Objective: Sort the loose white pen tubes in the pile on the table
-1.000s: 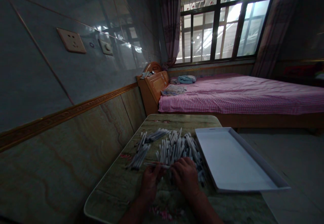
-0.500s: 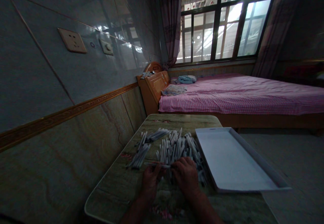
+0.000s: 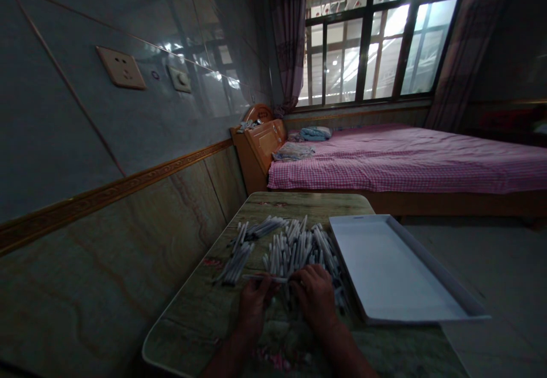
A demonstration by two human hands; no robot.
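A bedroom surrounded the work, its glossy tiled wall [image 3: 106, 110] running along the left, with a wall socket [image 3: 121, 68] and a round dial switch [image 3: 179, 79] set into it above a gold-patterned border strip [image 3: 115, 195]. Daylight came through a dark-framed window [image 3: 376, 41] hung with a patterned curtain [image 3: 288, 30]. Below it stood a bed [image 3: 405, 164] with a pink gingham sheet and a wooden headboard [image 3: 258, 144], with a blue bundle of cloth [image 3: 315, 133] and a folded pale cloth [image 3: 294, 151] lying on it. In front of the bed was a stone-patterned table [image 3: 192, 332], and a shallow white tray [image 3: 384, 269] lay on its right side, overhanging the edge. Left of the tray lay a loose pile of slim white sticks [image 3: 299, 250], with two smaller bundles of sticks [image 3: 236, 264] beyond it to the left. The left hand [image 3: 254, 307] was curled, its fingers closed on a single white stick [image 3: 265, 278] lying crosswise at the near edge of the pile. The right hand [image 3: 315, 298] lay curved over the pile beside that stick's far end, though whether it gripped anything could not be told. Small pink scraps [image 3: 273, 360] lay on the table beneath the wrists.
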